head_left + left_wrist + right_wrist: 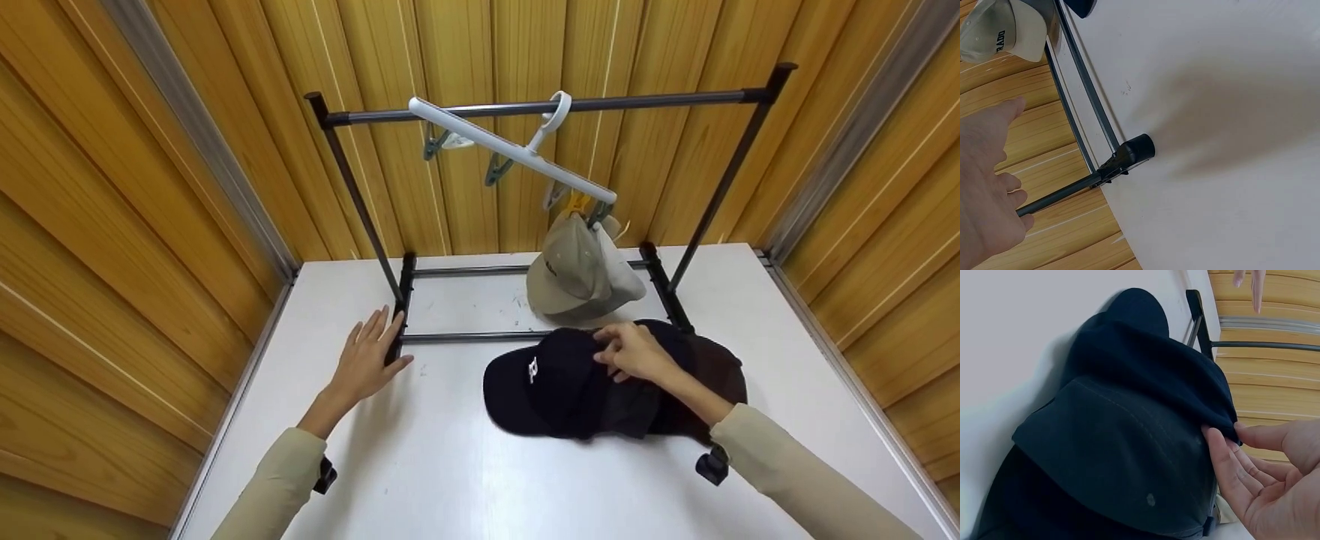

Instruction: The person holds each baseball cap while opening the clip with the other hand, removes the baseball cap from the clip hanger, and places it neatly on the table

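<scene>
My right hand [634, 351] pinches the rear edge of a navy cap [559, 382] between thumb and fingers; the right wrist view shows the fabric [1219, 413] between them. The cap has a white emblem, and its brim points left. It overlaps a dark grey cap [1123, 455] and a brown cap [721, 371] in a row on the white table. My left hand [366, 364] is held with fingers spread beside the left foot of a black rack, gripping nothing. A beige cap [566, 262] and a paler cap [619, 266] hang clipped to a white hanger [510, 145].
The black rack's top rail [660, 101] carries the tilted hanger, with several grey-green clips [497, 169] under it. Two lower bars [465, 337] cross between the rack's feet. Wood-patterned walls [465, 45] enclose the white table [442, 465] at the back and both sides.
</scene>
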### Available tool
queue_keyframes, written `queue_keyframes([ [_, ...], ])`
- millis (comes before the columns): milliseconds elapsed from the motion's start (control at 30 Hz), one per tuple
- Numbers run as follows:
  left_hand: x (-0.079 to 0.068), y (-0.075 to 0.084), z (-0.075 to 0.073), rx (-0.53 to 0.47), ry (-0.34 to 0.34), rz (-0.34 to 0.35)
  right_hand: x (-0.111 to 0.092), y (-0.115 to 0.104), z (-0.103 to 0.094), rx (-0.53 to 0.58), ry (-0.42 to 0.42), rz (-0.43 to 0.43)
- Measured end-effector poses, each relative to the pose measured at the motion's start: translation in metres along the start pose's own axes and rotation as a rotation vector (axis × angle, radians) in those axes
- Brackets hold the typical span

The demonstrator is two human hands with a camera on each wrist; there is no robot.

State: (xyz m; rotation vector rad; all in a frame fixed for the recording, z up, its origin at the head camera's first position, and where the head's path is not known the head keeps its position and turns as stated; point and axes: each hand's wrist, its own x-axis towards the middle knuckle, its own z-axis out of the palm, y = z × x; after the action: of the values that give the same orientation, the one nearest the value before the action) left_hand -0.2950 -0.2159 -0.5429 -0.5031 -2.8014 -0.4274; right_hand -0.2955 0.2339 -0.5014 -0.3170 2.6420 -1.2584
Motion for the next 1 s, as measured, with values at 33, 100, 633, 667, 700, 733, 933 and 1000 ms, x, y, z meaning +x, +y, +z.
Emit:
queue_keyframes([
  [33,0.0,0.0,0.0,-0.001,0.0,0.002,0.0,0.001,-0.001,-0.003,-0.002,0.0],
  [100,0.0,0.0,0.001,-0.002,-0.003,-0.001,-0.002,0.002,-0.002,-0.006,-0.004,0.005],
  [633,0.001,0.001,0.006,-0.028,0.0,0.01,-0.005,0.013,-0.01,0.017,0.029,0.009],
  [667,0.001,0.001,0.006,-0.027,-0.001,0.01,-0.006,0.014,-0.01,0.011,0.04,0.007],
  [700,0.001,0.002,0.006,-0.027,-0.004,0.008,-0.006,0.015,-0.011,0.003,0.054,0.003],
  [733,0.002,0.002,0.006,-0.029,-0.005,0.008,-0.006,0.015,-0.012,-0.007,0.067,-0.005],
  [933,0.007,0.01,0.007,-0.052,-0.013,0.023,-0.007,0.018,-0.019,-0.037,0.109,-0.026],
  [1000,0.01,0.014,0.007,-0.048,-0.018,0.035,-0.005,0.018,-0.022,-0.044,0.115,-0.026],
])
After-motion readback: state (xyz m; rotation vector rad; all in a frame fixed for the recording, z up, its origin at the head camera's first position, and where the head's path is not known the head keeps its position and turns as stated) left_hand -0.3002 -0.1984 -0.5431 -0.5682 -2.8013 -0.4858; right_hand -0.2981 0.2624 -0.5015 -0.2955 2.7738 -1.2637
